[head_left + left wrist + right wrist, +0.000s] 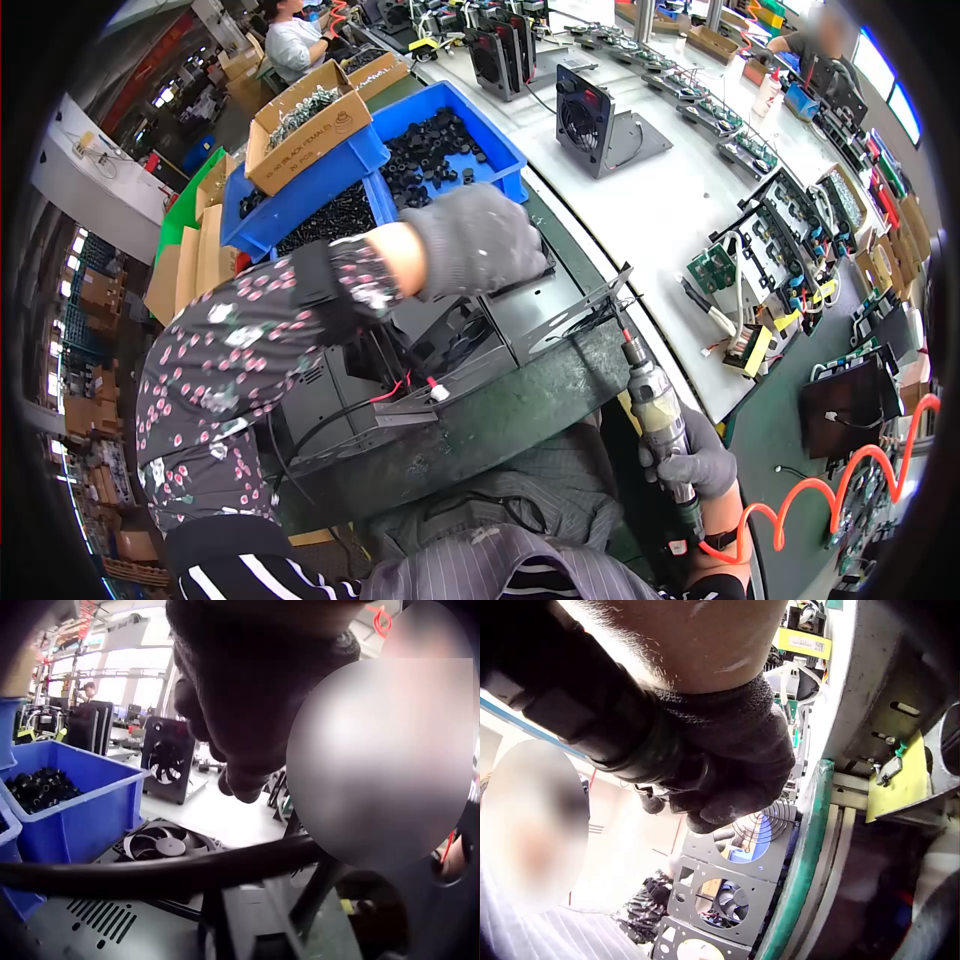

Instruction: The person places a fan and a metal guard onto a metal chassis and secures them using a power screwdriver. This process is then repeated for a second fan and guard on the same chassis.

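Observation:
A grey-gloved left hand is over a dark metal housing, beside the blue bins. From the left wrist, the gloved hand points its bunched fingers down above and beside a black fan; whether they pinch something small is hidden. At the lower right, the gloved right hand grips a power screwdriver, its bit angled toward the housing's perforated side plate. The right wrist view shows that hand curled round the dark tool body, with round-holed plates beyond.
Blue bins hold small black parts; a carton of metal pieces rests on one. A standing fan unit occupies the white table. Circuit assemblies line the right side. An orange coiled hose crosses the lower right.

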A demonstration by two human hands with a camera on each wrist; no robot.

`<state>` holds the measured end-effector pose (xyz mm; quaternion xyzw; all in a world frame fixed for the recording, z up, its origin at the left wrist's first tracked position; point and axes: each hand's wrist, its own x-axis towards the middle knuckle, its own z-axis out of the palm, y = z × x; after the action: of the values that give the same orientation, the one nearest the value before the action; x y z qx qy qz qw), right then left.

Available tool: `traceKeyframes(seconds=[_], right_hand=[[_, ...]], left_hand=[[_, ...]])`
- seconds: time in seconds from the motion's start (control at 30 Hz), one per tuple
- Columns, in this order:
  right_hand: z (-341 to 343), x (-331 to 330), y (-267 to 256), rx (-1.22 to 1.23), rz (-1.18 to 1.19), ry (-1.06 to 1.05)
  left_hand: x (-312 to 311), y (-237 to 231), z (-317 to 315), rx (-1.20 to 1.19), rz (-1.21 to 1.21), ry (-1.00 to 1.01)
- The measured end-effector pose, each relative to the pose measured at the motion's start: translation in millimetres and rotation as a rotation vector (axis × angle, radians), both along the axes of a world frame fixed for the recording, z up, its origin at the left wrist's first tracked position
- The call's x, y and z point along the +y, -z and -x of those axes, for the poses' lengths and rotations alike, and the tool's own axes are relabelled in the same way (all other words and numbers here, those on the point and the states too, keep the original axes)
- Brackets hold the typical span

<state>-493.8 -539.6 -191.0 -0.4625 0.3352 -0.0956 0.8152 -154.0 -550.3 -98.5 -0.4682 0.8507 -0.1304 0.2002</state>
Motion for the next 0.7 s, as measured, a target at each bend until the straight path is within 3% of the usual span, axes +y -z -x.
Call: traceKeyframes(seconds=[0.07, 0.1, 0.2, 0.47, 0.6, 0.7], right_hand=[[-4.6, 0.4, -12.8, 0.017, -0.060, -0.012], [-6.2, 2.0, -13.0, 0.038, -0.066, -0.017], [-2.8, 0.8, -8.1, 0.002, -0.111, 0.008], [-6.2, 3.2, -4.2, 0.030, -0.123, 0.062], [-4.5, 4.1, 2.0, 0.020, -0.112, 0.088], [-4.5, 2.9, 3.3, 0.003, -0.100, 0.062]], left_hand=[[-19.8, 15.9, 4.7, -0.086, -0.135, 0.179], [-27.0, 22.2, 4.8, -0.064, -0.139, 0.175], [-46.1, 35.7, 4.6, -0.062, -0.047, 0.424], [-62.8, 66.6, 5.3, -0.198, -0.135, 0.330], [-66.6, 33.7, -11.9, -0.085, 0.066, 0.294], [-64.6, -10.4, -37.7, 0.211, 0.348, 0.094]])
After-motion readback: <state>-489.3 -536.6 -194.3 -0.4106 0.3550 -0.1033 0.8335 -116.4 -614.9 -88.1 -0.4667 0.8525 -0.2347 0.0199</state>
